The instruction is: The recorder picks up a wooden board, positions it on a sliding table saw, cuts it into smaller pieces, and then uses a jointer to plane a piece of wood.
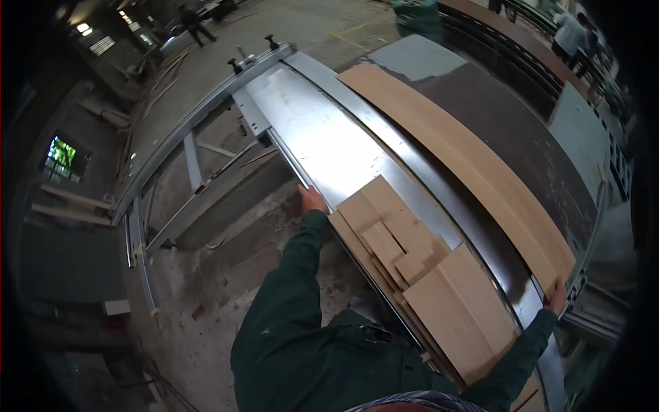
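Note:
My left hand (313, 200) is at the near-left edge of the shiny metal sliding table (309, 117), its fingers closed over that edge and partly hidden. Over on the right, my right hand (557, 296) grips the near end of a long, wide wooden board (467, 151). The board lies lengthwise on the machine's dark bed, to the right of the metal table. Between my arms, a stack of shorter wooden boards (453, 295) rests on the sliding table, with smaller offcuts (391, 240) on and beside it.
A metal outrigger frame (195, 161) with a fence and black knobs (272, 42) extends to the left. Beyond the board lies a dark worktop (501, 117) with a grey sheet (419, 58). A green sack (417, 17) and other people (573, 41) are farther off.

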`<state>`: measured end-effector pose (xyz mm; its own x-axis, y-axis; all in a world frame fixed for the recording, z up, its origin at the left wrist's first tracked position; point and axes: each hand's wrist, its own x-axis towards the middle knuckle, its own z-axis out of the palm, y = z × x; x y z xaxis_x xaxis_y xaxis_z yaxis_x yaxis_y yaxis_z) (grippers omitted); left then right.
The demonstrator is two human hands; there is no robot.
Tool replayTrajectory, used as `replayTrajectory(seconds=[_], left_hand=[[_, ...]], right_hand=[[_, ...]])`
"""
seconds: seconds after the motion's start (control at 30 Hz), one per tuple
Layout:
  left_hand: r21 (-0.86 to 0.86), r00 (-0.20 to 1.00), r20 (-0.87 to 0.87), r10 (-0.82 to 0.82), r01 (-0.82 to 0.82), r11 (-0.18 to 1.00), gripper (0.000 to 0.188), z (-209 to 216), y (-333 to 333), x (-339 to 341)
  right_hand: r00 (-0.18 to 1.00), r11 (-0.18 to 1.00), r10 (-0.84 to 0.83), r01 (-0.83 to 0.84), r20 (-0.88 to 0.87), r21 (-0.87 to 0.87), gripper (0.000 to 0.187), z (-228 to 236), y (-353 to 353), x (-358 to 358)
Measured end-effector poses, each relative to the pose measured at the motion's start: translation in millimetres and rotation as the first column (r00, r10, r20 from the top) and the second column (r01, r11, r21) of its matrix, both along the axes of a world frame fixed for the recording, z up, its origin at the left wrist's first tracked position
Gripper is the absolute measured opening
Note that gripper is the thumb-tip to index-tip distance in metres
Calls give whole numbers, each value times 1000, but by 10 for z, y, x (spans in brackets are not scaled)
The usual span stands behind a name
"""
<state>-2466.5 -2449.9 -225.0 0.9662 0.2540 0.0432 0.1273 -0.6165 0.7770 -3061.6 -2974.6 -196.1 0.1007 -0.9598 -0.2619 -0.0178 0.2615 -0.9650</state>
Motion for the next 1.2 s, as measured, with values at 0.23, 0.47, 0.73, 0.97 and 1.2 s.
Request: replayTrajectory(seconds=[0.23,0.47,0.73,0.97,1.2], left_hand=[[-21,998,-68,9,-11,1000,52,40,-30,85],[141,1000,-3,18,-18,990,48,78,142,248],[562,955,188,-231,88,822,46,306,-296,277],[556,943,245,-226,55,829,43,294,-299,263],[536,943,239,-233,72,841,43,276,-299,272]], right_hand=[[996,999,-42,43,-74,18,49,321,230,304],[972,1000,-17,15,-233,-13,39,411,327,510],[963,999,-19,7,-269,-43,38,322,294,357],[899,997,-67,48,-433,-54,36,378,401,504],[880,998,-52,56,-473,-7,30,437,471,537]])
